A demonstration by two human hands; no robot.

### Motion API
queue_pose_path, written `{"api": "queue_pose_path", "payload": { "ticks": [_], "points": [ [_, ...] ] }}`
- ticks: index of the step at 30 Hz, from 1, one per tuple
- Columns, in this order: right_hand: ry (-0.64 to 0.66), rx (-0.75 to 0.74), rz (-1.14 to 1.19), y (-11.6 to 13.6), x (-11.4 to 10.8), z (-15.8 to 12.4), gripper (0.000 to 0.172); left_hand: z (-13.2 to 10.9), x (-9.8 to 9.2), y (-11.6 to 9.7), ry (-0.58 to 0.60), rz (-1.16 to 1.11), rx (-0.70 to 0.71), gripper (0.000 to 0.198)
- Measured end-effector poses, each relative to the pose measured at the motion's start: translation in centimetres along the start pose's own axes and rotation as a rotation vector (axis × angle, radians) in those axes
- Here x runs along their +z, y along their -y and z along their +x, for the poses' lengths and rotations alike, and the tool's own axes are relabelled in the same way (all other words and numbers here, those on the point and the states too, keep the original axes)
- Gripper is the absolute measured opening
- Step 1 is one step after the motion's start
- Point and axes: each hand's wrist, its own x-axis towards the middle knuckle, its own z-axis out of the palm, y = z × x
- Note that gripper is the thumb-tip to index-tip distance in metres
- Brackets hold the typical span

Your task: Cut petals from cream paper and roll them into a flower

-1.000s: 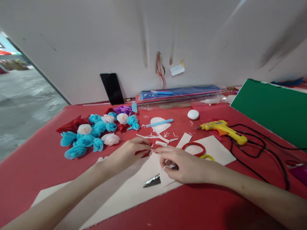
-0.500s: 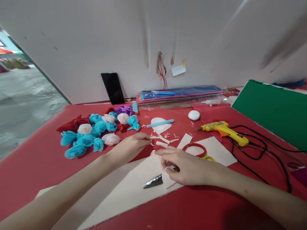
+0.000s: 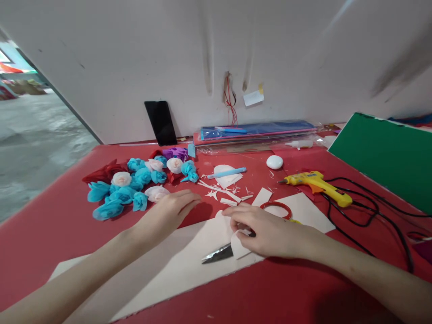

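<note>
My left hand [image 3: 173, 206] lies low over the red table [image 3: 50, 234] with its fingers stretched out and nothing in them, just right of a white paper flower [image 3: 156, 193]. My right hand [image 3: 266, 230] rests on a large white sheet [image 3: 182, 265], fingers curled on a small piece of white paper [image 3: 237, 239]. Under that hand lie scissors; their blade tip [image 3: 216, 254] points left and their red handle [image 3: 275, 207] shows behind the knuckles. White paper scraps [image 3: 219, 192] are scattered just beyond both hands.
A pile of blue, white, red and purple paper flowers [image 3: 135, 186] sits at the left. A yellow glue gun [image 3: 317, 182] with black cables [image 3: 364, 209] lies right, beside a green sheet [image 3: 381, 155]. A blue pen [image 3: 227, 173], a phone [image 3: 161, 122] and packed coloured paper [image 3: 253, 130] are near the wall.
My left hand has drawn back to the left from my right hand's fingertips and opened flat. My right hand has stayed over the scissors, curling on the white paper piece.
</note>
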Motion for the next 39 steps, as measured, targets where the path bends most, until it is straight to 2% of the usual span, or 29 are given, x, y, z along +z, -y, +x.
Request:
{"api": "queue_pose_path", "payload": {
  "ticks": [5, 9, 13, 15, 17, 22, 26, 29, 34, 39],
  "points": [
    [-0.012, -0.002, -0.001, -0.3, -0.2, -0.1, 0.013, -2.7, 0.2, -1.6, 0.022, -0.048, -0.035, 0.024],
    [-0.047, -0.007, 0.017, 0.0, -1.0, -0.1, 0.011, -3.6, 0.5, -2.2, 0.061, -0.081, -0.083, 0.020],
    [-0.206, 0.030, 0.054, 1.1, -1.9, 1.1, 0.010, -3.7, 0.8, -2.2, 0.022, -0.116, -0.154, 0.018],
    [-0.288, 0.060, 0.063, 1.4, -2.0, 2.5, 0.010, -3.8, 1.0, -2.2, 0.021, -0.141, -0.166, 0.020],
    [-0.314, 0.086, 0.074, 1.5, -1.7, 4.1, 0.009, -4.0, 1.1, -2.4, 0.026, -0.165, -0.168, 0.023],
    [-0.149, 0.129, 0.100, 0.6, -0.1, 7.5, 0.008, -4.2, 1.1, -2.8, -0.024, -0.130, -0.090, 0.027],
    [0.010, 0.160, 0.081, 0.0, 0.5, 8.2, 0.017, -4.3, 1.4, -2.7, -0.084, -0.091, -0.041, 0.028],
    [0.080, 0.157, 0.054, -0.1, 0.5, 8.2, 0.018, -4.5, 1.7, -2.5, -0.111, -0.067, -0.025, 0.027],
    [0.140, 0.147, 0.018, -0.1, 0.4, 8.0, 0.017, -4.4, 1.6, -2.6, -0.104, -0.072, -0.028, 0.025],
    [0.111, 0.170, -0.036, 0.1, 0.9, 7.6, 0.017, -4.5, 1.5, -2.5, -0.082, -0.066, -0.017, 0.025]
  ]
}}
